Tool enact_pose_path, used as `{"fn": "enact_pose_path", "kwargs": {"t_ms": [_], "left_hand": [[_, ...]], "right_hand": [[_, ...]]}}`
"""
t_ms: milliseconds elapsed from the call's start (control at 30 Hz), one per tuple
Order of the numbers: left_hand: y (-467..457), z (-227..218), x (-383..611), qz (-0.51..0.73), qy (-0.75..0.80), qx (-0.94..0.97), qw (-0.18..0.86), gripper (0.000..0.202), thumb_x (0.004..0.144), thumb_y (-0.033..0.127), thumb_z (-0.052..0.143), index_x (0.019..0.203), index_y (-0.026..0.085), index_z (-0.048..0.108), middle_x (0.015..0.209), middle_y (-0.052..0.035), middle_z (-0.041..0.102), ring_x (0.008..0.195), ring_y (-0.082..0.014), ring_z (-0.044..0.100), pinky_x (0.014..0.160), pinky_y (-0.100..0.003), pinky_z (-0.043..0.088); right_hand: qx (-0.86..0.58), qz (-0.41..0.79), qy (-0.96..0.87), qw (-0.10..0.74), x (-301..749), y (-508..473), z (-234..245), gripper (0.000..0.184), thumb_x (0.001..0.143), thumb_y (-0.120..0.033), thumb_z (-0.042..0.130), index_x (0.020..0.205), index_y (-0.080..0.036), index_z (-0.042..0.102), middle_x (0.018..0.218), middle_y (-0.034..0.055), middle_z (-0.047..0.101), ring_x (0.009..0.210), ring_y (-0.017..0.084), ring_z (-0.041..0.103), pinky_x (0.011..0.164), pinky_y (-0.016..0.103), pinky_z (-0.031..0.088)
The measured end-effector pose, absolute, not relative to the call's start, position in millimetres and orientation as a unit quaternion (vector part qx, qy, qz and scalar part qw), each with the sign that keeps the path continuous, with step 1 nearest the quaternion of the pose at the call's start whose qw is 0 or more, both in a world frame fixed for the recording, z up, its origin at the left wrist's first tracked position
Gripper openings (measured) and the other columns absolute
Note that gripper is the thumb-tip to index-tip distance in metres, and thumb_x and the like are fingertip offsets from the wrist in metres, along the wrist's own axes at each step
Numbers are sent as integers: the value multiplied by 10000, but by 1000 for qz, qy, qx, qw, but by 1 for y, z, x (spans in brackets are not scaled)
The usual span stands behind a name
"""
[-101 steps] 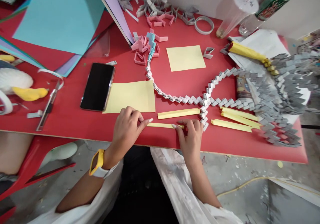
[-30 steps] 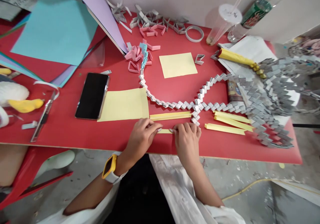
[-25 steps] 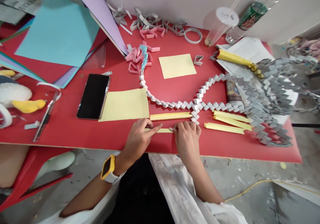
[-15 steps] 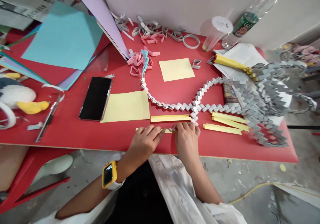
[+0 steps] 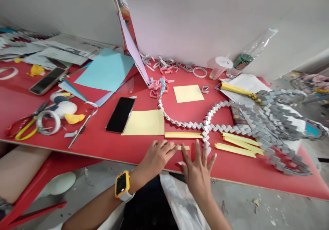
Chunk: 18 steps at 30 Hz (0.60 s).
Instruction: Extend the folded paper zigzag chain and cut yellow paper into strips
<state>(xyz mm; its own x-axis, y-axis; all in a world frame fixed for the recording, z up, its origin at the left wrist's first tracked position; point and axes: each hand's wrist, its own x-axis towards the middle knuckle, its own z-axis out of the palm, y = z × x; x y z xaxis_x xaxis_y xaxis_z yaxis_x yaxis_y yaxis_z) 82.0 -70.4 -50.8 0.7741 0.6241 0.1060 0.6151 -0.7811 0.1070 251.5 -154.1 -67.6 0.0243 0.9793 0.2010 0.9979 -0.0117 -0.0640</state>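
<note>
A narrow yellow paper strip point(image 5: 183, 148) lies near the table's front edge, its left part hidden under my left hand point(image 5: 159, 154). The fingers of that hand are bent and close together over the strip, pressing it to the table. My right hand point(image 5: 197, 166) is spread open, palm down, with a fingertip at the strip's right end. Just beyond my hands rests a folded yellow strip point(image 5: 183, 135). Several folded yellow strips point(image 5: 240, 144) lie to the right. A zigzag chain of folded grey paper point(image 5: 205, 129) crosses the table behind, close to my right fingertips.
On the red table point(image 5: 144, 93) are a black phone point(image 5: 120, 115), yellow sheets point(image 5: 146, 122), a cutter knife point(image 5: 80, 130), scissors point(image 5: 27, 124) and a tape roll point(image 5: 48, 122). A plastic cup point(image 5: 221, 67) and bottle point(image 5: 241, 63) stand by the wall. Another person's leg point(image 5: 22, 175) shows at left.
My right hand has opened and spread its fingers, where before it was curled over the strip. Less of the strip's left side shows. The view has turned left.
</note>
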Motion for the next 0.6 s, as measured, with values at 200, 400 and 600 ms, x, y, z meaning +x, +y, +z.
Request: {"fn": "enact_pose_path", "kwargs": {"t_ms": [200,400,600], "left_hand": [[-68,-54,62,95,336,936,37,420,926,128,493,1312,286,546,1349,-39,552,1156,-186,503,858,-338,419],[-70,-59,35,110,376,919,41,425,914,118,496,1279,316,588,1369,-71,550,1181,-207,520,854,-357,452],[-70,-64,18,160,412,893,85,489,906,37,424,1244,337,613,1326,-71,581,1214,-207,527,891,-387,487]], "right_hand": [[-718,-22,-686,112,263,-156,-72,423,957,-304,446,1377,-297,499,1543,168,301,1465,416,52,1015,718,289],[-720,-33,-680,137,263,-156,-78,404,969,-343,410,1356,-320,526,1531,147,340,1454,427,124,999,721,312],[-717,-70,-678,145,260,-156,-82,404,976,-368,385,1335,-286,550,1448,160,459,1435,413,224,987,715,322]]}}
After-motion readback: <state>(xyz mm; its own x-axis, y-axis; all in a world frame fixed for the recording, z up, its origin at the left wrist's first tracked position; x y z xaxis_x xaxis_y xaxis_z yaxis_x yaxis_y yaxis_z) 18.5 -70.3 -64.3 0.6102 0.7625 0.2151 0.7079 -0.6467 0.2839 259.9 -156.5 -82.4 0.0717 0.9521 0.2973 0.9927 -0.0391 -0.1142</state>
